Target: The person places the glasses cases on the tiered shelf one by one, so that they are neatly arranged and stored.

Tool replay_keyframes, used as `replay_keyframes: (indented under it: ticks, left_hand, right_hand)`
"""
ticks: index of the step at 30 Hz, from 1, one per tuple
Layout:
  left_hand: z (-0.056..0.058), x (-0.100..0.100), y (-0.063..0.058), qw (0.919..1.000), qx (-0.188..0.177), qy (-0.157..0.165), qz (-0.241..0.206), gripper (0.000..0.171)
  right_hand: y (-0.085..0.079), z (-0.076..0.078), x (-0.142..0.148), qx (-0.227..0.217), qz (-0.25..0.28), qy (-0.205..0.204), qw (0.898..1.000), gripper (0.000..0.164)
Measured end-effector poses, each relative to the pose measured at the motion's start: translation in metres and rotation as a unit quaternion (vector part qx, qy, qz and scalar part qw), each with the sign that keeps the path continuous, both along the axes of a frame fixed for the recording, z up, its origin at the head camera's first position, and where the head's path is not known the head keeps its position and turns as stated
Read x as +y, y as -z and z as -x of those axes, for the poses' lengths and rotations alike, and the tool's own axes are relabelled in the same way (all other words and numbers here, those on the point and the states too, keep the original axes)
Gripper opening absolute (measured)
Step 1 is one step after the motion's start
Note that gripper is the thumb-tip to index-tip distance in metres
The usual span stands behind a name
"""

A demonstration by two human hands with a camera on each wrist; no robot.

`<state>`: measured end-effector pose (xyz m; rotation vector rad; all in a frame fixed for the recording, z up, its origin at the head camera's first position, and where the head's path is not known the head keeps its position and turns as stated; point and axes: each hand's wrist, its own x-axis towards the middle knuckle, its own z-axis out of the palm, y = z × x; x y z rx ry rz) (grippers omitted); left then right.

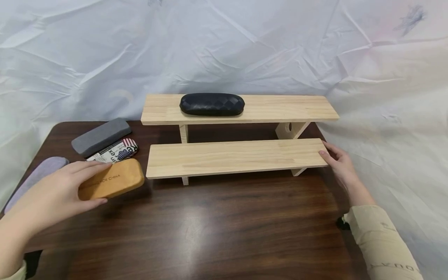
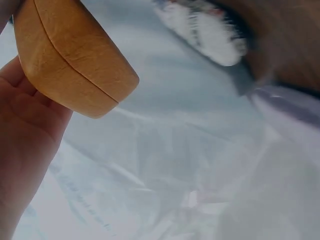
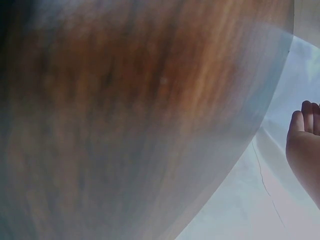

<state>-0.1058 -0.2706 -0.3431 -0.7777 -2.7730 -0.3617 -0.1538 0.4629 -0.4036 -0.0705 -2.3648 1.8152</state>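
"Head view: where is the rounded tan case with dark lettering [image 1: 119, 179]?"

"In the left hand [image 1: 61, 188], fingers over its top and thumb along its near side, just left of the lower pale wooden board [image 1: 234, 158]."

"Does the left wrist view agree?"

"Yes, it shows the seamed case gripped in front of a white, creased sheet [image 2: 165, 165]."

"And the right hand [image 1: 341, 165]?"

"It holds the lower board's right end, thumb on top. The right wrist view shows only part of that hand at the picture's edge, so the grip cannot be told from there."

"What lies around them?"

"Beyond the tan case, a case printed with letters and an American flag [image 1: 117, 151] sits beside a long grey case [image 1: 101, 137]. A lilac-grey case [image 1: 38, 175] is partly behind the left hand. On the upper pale wooden board [image 1: 280, 108] rests a glossy black quilted case [image 1: 212, 104], left of the middle. Dark wood-grain counter [image 1: 227, 225] stretches below."
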Motion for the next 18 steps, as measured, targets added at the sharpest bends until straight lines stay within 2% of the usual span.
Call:
replay_keyframes:
  ticks: [3,7,12,18]
  left_hand:
    - [-0.005,0.008,-0.010,0.9996,0.026,0.014,0.000,0.094]
    - [-0.004,0.023,-0.021,0.9978,0.048,0.047,0.003,0.092]
    - [0.004,0.052,-0.035,0.9930,0.061,0.101,-0.002,0.091]
    - [0.020,0.092,-0.054,0.9826,0.081,0.167,-0.011,0.088]
  right_hand:
    - [0.001,0.001,0.000,0.000,0.012,0.001,1.000,0.062]
    - [0.001,0.003,-0.001,0.010,0.028,-0.002,1.000,0.060]
    - [0.002,0.003,-0.001,0.011,0.019,-0.003,1.000,0.058]
    - [0.003,0.001,0.001,0.000,0.002,0.006,1.000,0.060]
